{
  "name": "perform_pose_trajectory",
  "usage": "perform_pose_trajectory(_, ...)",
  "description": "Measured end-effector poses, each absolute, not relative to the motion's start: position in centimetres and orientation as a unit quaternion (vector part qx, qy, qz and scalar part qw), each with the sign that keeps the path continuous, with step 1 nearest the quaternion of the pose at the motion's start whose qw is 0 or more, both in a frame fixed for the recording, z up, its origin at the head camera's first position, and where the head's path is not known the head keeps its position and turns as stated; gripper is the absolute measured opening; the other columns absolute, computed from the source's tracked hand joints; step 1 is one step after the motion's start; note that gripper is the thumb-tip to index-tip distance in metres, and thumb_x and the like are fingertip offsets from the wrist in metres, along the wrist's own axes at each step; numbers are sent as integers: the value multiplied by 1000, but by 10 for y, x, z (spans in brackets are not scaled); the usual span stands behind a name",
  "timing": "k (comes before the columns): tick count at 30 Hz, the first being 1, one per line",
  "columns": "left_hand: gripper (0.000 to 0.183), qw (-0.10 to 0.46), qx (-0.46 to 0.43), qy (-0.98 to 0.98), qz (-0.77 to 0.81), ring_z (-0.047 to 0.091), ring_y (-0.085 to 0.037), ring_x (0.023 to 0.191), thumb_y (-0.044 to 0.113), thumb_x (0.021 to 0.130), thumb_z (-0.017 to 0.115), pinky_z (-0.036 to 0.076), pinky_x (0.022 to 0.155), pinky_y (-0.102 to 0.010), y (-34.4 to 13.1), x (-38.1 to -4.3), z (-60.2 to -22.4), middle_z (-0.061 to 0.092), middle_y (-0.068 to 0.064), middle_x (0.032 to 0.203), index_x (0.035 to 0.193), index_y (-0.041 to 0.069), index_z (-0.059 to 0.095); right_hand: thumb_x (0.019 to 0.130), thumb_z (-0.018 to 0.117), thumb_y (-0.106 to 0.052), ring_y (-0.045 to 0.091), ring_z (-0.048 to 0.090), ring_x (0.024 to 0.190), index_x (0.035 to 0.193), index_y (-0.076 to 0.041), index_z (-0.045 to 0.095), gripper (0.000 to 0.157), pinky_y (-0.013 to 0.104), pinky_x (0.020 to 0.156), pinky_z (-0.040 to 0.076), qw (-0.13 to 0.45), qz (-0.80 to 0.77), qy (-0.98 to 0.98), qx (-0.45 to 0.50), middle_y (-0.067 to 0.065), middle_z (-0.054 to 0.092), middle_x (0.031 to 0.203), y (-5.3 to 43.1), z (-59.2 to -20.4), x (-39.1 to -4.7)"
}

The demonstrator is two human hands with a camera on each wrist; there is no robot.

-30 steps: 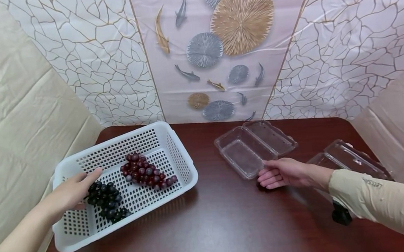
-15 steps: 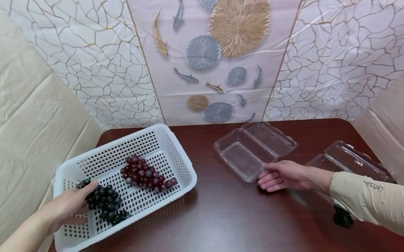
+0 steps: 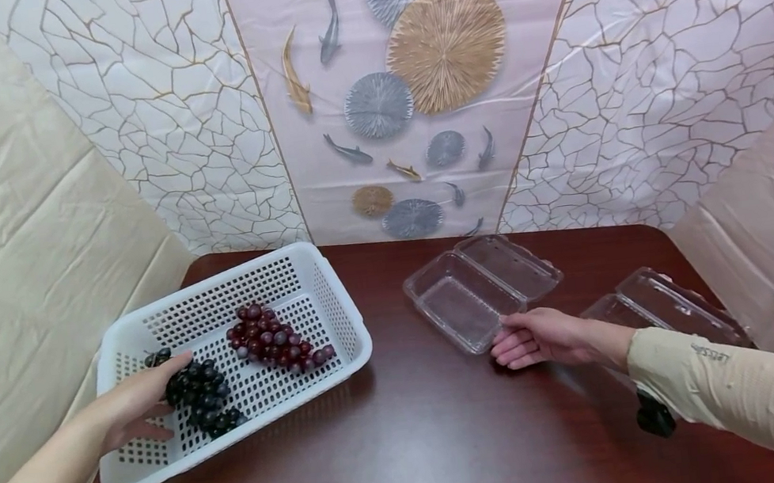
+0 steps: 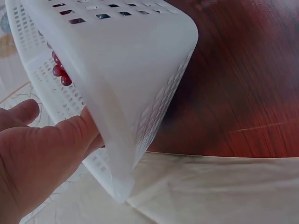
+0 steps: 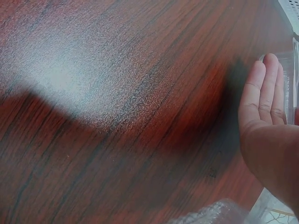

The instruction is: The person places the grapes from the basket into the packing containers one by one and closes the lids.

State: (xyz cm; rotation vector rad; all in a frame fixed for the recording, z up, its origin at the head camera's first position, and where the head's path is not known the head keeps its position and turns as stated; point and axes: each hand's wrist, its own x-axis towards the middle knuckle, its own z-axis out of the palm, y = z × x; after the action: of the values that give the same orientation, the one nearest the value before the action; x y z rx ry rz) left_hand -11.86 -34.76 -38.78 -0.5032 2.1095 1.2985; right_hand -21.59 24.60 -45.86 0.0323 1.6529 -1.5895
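A cloth backdrop (image 3: 444,52), printed with fish and round discs, stands behind a dark red wood-grain table (image 3: 410,446). On the table's left side sits a white perforated basket (image 3: 291,404). To its right lies an open clear container (image 3: 455,305), its lid laid back; a second clear container (image 3: 674,304), also hinged open, lies farther right, partly behind the right forearm. The left hand (image 3: 136,405) is inside the basket, thumb and visible fingers spread wide apart beside the black grapes (image 3: 204,398), at the basket's left end. The right hand (image 3: 541,335) is at the nearer container's front corner, fingers straight and close together. Red grapes (image 3: 275,340) lie in the basket, right of the black grapes. The right sleeve (image 3: 755,391) bears small lettering (image 3: 711,352), seemingly beginning "Less"; the remainder is illegible.
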Motion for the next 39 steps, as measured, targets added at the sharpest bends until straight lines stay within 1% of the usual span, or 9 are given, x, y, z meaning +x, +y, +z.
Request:
perform_pose_trajectory(6,103,293,-191,796,495,10,-72,148,66,111,29,49,109,-69,-348,-122,-387,-15,-46,163,162,-11,-18,118,39,-24,19,79,94,125,15,60,45,37,90,65,412,-629,659,11,11,80,101,244,-459,-216)
perform_pose_trajectory(10,101,292,-174,800,495,7,-71,149,67,110,29,43,114,-71,-348,-127,-387,-17,-43,165,164,-8,-14,118,39,-24,19,79,94,123,14,61,44,38,90,65,414,-629,658,7,10,80,101,245,-460,-217)
perform_pose_trajectory(16,100,290,-154,806,492,5,-70,150,68,110,29,37,118,-73,-347,-136,-387,-17,-41,167,165,-7,-10,118,37,-24,19,79,94,123,13,61,44,37,90,65,412,-625,663,8,11,80,101,245,-459,-216)
perform_pose_trajectory(20,100,288,-141,808,494,4,-70,151,67,110,29,34,119,-74,-345,-141,-385,-16,-40,168,165,-6,-11,118,37,-23,19,79,94,124,14,61,45,38,90,65,412,-622,665,9,11,80,102,244,-458,-215)
perform_pose_trajectory(23,100,275,-144,807,503,5,-69,151,63,111,30,34,120,-72,-342,-143,-383,-16,-43,166,163,-9,-17,118,37,-24,19,79,94,124,13,61,45,38,90,65,412,-622,666,8,12,80,102,244,-458,-215)
perform_pose_trajectory(27,103,249,-167,789,536,7,-68,152,60,112,32,35,122,-67,-341,-145,-382,-15,-49,162,157,-12,-28,117,37,-24,20,79,95,124,13,62,45,38,90,65,413,-620,667,4,12,80,102,243,-457,-215)
perform_pose_trajectory(29,102,237,-181,775,557,7,-66,153,57,112,32,34,123,-64,-342,-146,-382,-14,-50,162,156,-12,-30,117,37,-24,20,79,95,123,13,62,45,37,90,65,414,-620,667,2,12,80,102,243,-457,-216)
perform_pose_trajectory(33,97,220,-214,752,583,10,-60,156,51,113,34,33,125,-59,-345,-148,-384,-10,-48,164,159,-10,-25,117,37,-24,20,79,94,123,13,63,46,37,90,65,415,-618,668,4,11,80,101,243,-457,-217)
perform_pose_trajectory(39,93,237,-243,730,593,13,-58,157,51,112,32,33,126,-58,-352,-153,-391,-5,-48,165,162,-11,-17,117,37,-25,20,79,95,121,11,64,45,37,90,65,419,-616,667,1,11,80,102,242,-459,-215)
